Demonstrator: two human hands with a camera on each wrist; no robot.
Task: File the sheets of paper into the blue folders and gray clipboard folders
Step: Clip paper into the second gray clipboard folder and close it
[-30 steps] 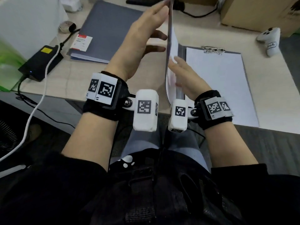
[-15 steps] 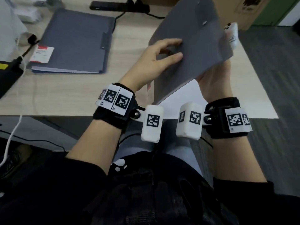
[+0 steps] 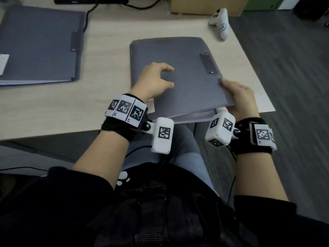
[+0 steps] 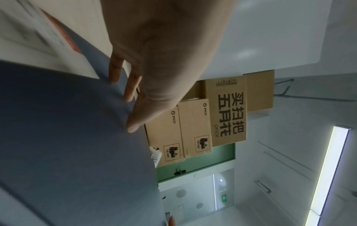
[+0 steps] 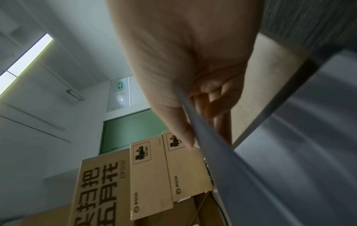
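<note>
Since half a second ago the gray clipboard folder (image 3: pixel 178 68) has swung down from its tilted, raised pose and now lies nearly shut on the desk (image 3: pixel 106 41), its cover only slightly lifted along the near edge. On the right, the right hand (image 3: pixel 238 98) grasps the cover's near right corner, thumb on top and fingers curled underneath, as the right wrist view shows with the thin cover edge running between thumb and fingers (image 5: pixel 220 107). Resting on the cover's near left part, the left hand (image 3: pixel 154 81) has loosely bent fingers that touch the gray surface and grasp nothing; the left wrist view shows the fingertips (image 4: pixel 133 125) laid against the cover. A pale sheet edge (image 3: pixel 192 115) shows in the gap under the lifted cover, at the desk's near edge. The folder sits toward the desk's right side, its clip bar (image 3: pixel 208 63) near the cover's right edge. A second gray folder (image 3: pixel 39 45) lies closed at the desk's far left. A white controller (image 3: pixel 220 22) rests near the far right corner, beside a cardboard box (image 3: pixel 204 6) along the far edge.
</note>
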